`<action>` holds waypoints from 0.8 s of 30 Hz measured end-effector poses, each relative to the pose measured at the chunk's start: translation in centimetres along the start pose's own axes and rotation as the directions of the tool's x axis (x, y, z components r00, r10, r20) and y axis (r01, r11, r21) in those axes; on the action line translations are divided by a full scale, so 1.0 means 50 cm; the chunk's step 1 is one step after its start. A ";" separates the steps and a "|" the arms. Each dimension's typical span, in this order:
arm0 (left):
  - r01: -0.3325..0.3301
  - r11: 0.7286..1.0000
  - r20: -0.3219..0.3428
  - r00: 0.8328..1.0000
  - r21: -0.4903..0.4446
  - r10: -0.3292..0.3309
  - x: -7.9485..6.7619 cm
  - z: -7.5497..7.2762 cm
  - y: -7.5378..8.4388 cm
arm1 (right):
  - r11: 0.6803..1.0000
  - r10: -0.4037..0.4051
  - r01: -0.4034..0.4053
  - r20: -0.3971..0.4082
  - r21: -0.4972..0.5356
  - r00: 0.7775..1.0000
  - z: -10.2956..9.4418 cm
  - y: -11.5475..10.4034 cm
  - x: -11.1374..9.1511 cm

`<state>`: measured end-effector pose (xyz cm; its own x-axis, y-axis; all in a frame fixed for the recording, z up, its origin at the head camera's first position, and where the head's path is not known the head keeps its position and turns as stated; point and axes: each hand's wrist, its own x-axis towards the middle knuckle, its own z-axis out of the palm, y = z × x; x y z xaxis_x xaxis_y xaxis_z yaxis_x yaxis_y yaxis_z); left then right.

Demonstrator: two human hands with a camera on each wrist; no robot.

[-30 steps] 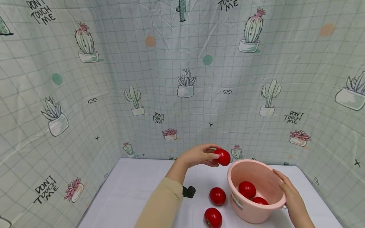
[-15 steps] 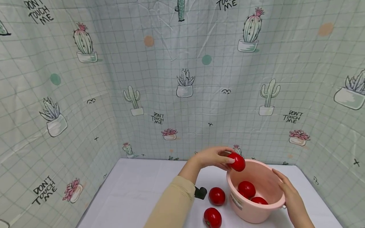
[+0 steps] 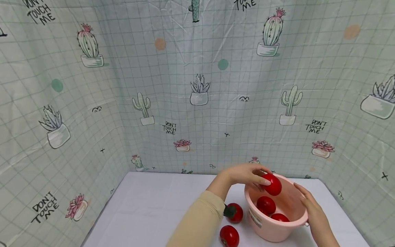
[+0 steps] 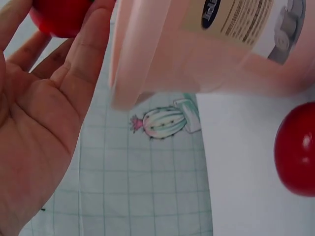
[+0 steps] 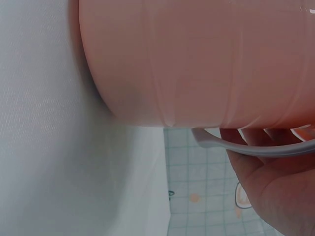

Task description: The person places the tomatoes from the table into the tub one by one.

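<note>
My left hand [image 3: 242,174] grips a glossy red tomato [image 3: 272,185] by its fingertips, above the opening of a pink bucket [image 3: 273,230]. In the left wrist view, that tomato [image 4: 61,17] shows at the top edge beside the bucket's rim. Inside the bucket lie two more tomatoes, one whole in view [image 3: 266,205] and one partly hidden by the near rim. My right hand [image 3: 318,216] holds the bucket at its right rim. In the right wrist view, its fingers reach behind the grey handle [image 5: 261,150] against the bucket wall.
Two tomatoes rest on the white table [image 3: 148,209] left of the bucket; a dark wrist-worn piece [image 3: 228,210] overlaps the farther one, and the nearer tomato [image 3: 229,236] sits by the bottom edge. A cactus-print cloth [image 3: 172,85] hangs behind and at both sides.
My left hand has carried the tomato rightward and slightly down, from left of the bucket to over its opening. The right hand and the bucket have stayed in place.
</note>
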<state>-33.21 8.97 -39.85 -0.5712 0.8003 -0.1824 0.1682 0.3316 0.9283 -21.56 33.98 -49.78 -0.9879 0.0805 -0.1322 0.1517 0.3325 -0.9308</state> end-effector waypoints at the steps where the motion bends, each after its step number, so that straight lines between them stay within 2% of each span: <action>1: 0.010 1.000 0.012 1.000 0.006 -0.010 0.005 0.005 0.001 | 1.000 0.008 -0.008 0.004 0.006 1.000 0.000 -0.001 0.000; 6: 0.063 0.998 0.031 0.998 0.033 -0.064 0.026 0.032 0.004 | 1.000 0.023 -0.023 0.024 0.020 0.999 0.000 -0.002 -0.001; 13: 0.092 0.995 0.028 0.995 0.032 -0.093 0.044 0.055 0.003 | 1.000 0.022 -0.023 0.018 0.008 1.000 -0.001 -0.003 0.001; 24: 0.046 0.999 -0.052 0.998 -0.014 -0.046 0.045 0.061 -0.008 | 0.999 0.038 -0.038 0.013 -0.005 0.999 -0.002 -0.005 0.000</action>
<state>-32.12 12.16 -41.62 -0.6196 0.7568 -0.2080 0.1309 0.3609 0.9234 -21.59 34.01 -49.50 -0.9818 0.0808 -0.1718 0.1890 0.3339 -0.9234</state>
